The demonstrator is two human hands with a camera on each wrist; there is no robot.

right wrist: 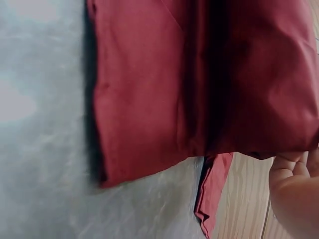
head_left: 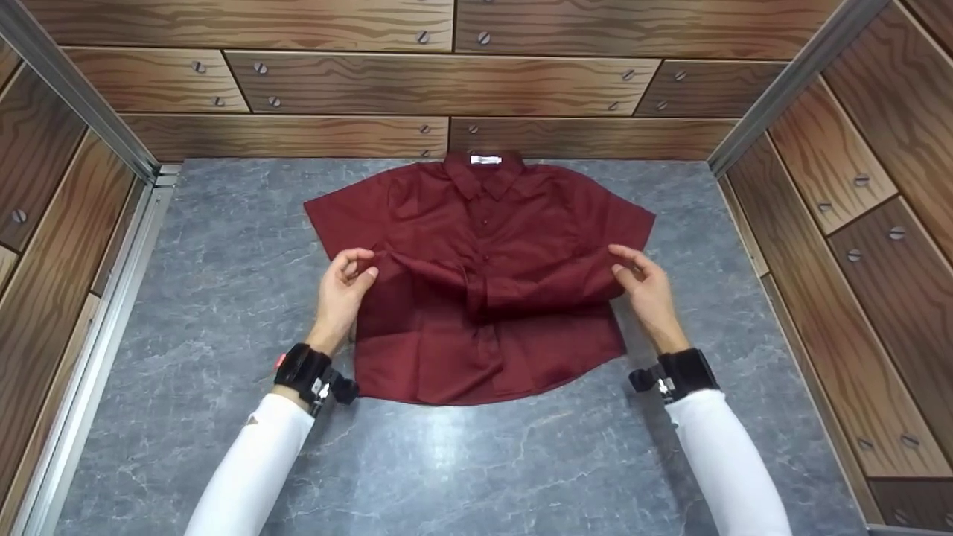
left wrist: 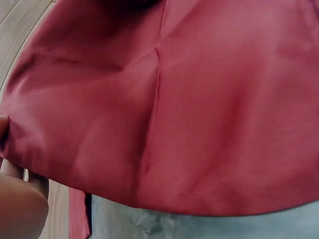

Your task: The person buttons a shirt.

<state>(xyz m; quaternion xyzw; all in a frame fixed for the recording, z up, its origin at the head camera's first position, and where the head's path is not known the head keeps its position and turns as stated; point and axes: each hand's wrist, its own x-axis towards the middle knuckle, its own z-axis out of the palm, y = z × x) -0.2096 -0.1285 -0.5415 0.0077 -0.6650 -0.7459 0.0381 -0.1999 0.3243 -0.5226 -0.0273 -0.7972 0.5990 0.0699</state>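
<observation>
A dark red short-sleeved button shirt lies front up on the grey surface, its collar away from me. At its left side my left hand pinches the cloth between thumb and fingers. Opposite, my right hand pinches the right side edge. Between the hands the front is raised in a loose fold, while the lower part lies flatter toward me. In the left wrist view the cloth hides most of the fingers. Part of the right hand shows at the cloth's edge in the right wrist view.
Wood-patterned panels form a wall behind the shirt and along both sides. A metal rail runs along the left edge of the grey marbled surface. Each wrist wears a black strap with a small camera.
</observation>
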